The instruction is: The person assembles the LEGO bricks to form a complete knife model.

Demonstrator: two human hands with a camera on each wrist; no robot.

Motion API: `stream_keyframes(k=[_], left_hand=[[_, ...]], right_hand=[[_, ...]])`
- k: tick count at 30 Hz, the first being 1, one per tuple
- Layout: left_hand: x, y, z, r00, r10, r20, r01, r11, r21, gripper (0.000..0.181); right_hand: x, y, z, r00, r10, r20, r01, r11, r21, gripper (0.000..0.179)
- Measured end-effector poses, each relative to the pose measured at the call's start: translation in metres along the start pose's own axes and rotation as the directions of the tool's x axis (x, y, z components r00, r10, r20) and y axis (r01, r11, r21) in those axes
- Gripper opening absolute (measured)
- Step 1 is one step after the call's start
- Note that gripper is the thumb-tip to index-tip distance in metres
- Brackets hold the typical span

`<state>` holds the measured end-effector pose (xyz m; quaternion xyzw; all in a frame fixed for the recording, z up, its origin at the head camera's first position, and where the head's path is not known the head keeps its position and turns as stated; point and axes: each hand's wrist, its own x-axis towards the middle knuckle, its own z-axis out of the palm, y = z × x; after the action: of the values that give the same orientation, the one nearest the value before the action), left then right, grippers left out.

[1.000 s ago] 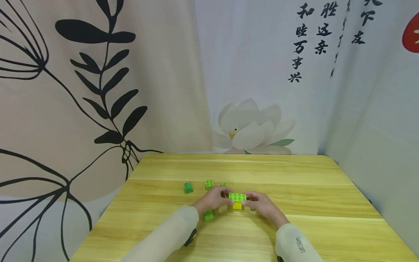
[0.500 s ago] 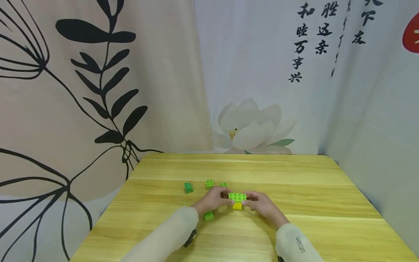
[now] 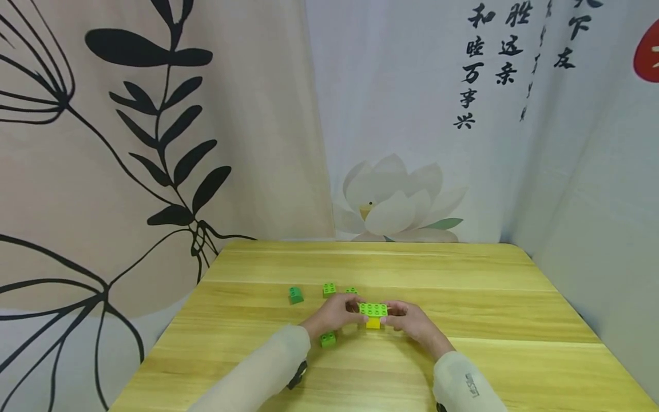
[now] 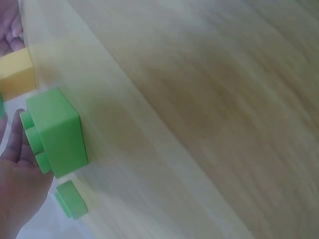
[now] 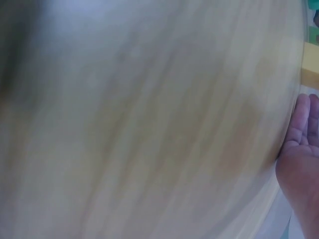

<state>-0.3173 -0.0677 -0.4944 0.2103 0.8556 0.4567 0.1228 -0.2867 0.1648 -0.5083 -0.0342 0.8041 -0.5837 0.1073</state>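
Note:
A long lime-green toy brick [image 3: 373, 309] sits across the top of a yellow brick [image 3: 373, 324] on the table. My left hand [image 3: 337, 312] pinches the green brick's left end between thumb and fingers. At its right end, my right hand [image 3: 413, 323] grips it the same way. In the left wrist view, the yellow brick [image 4: 17, 73] shows at the left edge, with a nearer loose green brick [image 4: 62, 134] partly in front of my left hand [image 4: 25, 189]. The right wrist view catches only part of the yellow brick [image 5: 310, 63] above my right hand [image 5: 301, 159].
Loose bricks lie around my left hand: a darker green one [image 3: 296, 296], two lime ones [image 3: 329, 290] behind it, and a green one [image 3: 328, 339] beneath the wrist. The wooden table [image 3: 489, 297] extends back to a printed curtain [image 3: 412, 114].

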Motion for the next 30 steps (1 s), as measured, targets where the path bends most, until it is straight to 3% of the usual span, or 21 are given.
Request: stream_keyframes(k=[5,15,30], left_hand=[[-0.002,-0.004,-0.007,1.000,0.002,-0.002,-0.002,1.000,0.008,0.055],[-0.015,-0.008,-0.025,0.999,0.001,-0.045,0.000,1.000,0.015,0.049],[-0.059,-0.038,-0.051,0.995,-0.011,-0.098,0.009,1.000,-0.021,0.052]], right_hand=[[-0.001,0.000,0.000,1.000,0.007,-0.010,-0.007,1.000,0.012,0.046],[-0.001,0.000,-0.003,1.000,-0.001,0.006,0.001,1.000,0.029,0.047],[0.001,0.000,0.002,1.000,0.019,-0.019,-0.018,0.999,0.033,0.048]])
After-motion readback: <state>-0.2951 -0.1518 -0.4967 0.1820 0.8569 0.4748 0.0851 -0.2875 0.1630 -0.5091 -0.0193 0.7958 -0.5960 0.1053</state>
